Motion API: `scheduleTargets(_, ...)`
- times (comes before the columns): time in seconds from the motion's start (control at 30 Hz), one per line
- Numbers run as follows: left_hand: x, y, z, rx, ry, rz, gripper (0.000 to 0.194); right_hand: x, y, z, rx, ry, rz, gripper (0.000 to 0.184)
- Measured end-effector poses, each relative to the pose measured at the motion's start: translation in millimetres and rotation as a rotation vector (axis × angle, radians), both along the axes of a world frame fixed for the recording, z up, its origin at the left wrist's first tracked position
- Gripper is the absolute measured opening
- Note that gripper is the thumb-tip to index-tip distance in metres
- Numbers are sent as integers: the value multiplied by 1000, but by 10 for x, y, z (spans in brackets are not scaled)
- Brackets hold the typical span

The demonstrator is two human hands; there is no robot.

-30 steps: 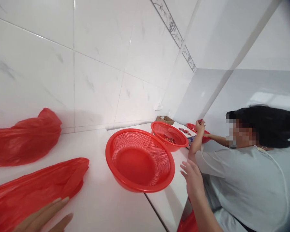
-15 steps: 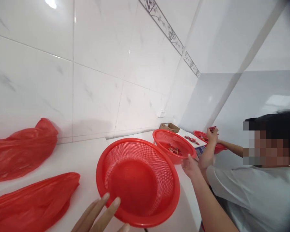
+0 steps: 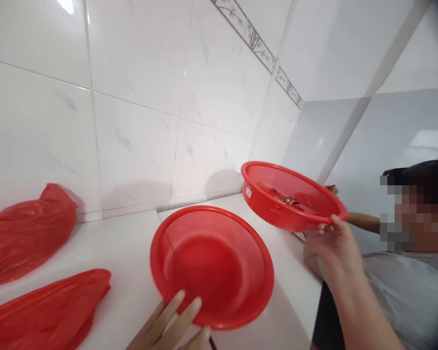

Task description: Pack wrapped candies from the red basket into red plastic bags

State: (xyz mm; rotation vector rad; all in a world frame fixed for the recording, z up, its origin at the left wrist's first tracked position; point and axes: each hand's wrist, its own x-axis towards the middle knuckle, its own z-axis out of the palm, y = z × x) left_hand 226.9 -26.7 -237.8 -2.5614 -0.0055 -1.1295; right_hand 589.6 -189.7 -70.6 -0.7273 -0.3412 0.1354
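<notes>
My left hand (image 3: 171,323) lies with fingers stretched out, its tips on the near rim of a large empty red mesh basket (image 3: 211,265) on the white counter (image 3: 127,243). My right hand (image 3: 330,248) grips the rim of a second red mesh basket (image 3: 292,197) and holds it tilted in the air above the counter's right end. Small red pieces lie inside that lifted basket.
Two red plastic bags lie at the left, one against the tiled wall (image 3: 29,233) and one nearer (image 3: 47,311). A person in a grey shirt (image 3: 409,282) sits close at the right, an arm (image 3: 363,221) reaching behind the lifted basket.
My right hand took hold of the second basket and lifted it off the counter toward me. My left hand stays at the big basket's near rim. The view has shifted slightly.
</notes>
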Motion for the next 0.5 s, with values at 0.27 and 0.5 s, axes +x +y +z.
scheduleTargets(0.27, 894, 93, 626, -285, 259, -47, 65, -743, -638, 231, -4, -77, 68, 17)
scheduleTargets(0.5, 50, 8, 322, -206, 265, 17, 57, -1025, -825, -480, -204, 110, 110, 21)
